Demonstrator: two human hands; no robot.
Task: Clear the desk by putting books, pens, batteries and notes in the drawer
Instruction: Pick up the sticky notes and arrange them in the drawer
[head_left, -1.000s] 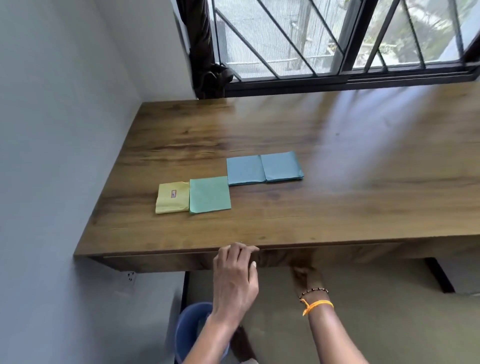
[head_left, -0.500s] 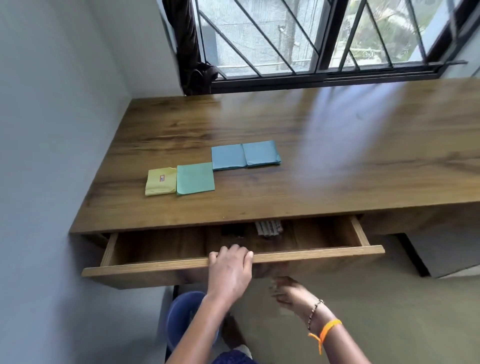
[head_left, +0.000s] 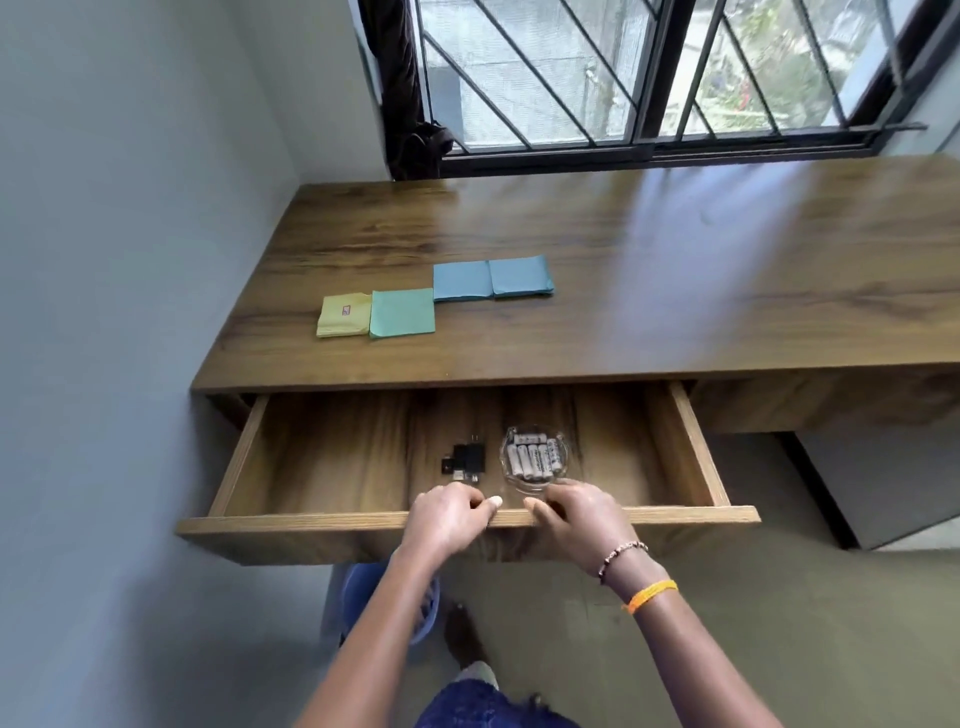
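Observation:
The wooden drawer (head_left: 311, 467) stands pulled far out from under the desk (head_left: 675, 291). My left hand (head_left: 449, 517) and my right hand (head_left: 576, 514) both grip its front edge near the middle, fingers curled over the rim. Inside lie a clear glass dish (head_left: 535, 457) holding several white batteries, and small black clips (head_left: 465, 460) to its left. On the desk top sit a yellow note pad (head_left: 344, 315), a green note pad (head_left: 402, 313) touching it, and two blue note pads (head_left: 491, 278) side by side.
A grey wall (head_left: 104, 312) runs close along the desk's left side. A barred window (head_left: 649, 73) is behind the desk. A blue bin (head_left: 358, 597) stands on the floor under the drawer, beside my feet. A grey cabinet (head_left: 883, 493) sits at the right under the desk.
The drawer has come from closed to far open, showing the battery dish and black clips. My right hand rose from below and took hold of the drawer's front edge beside my left hand.

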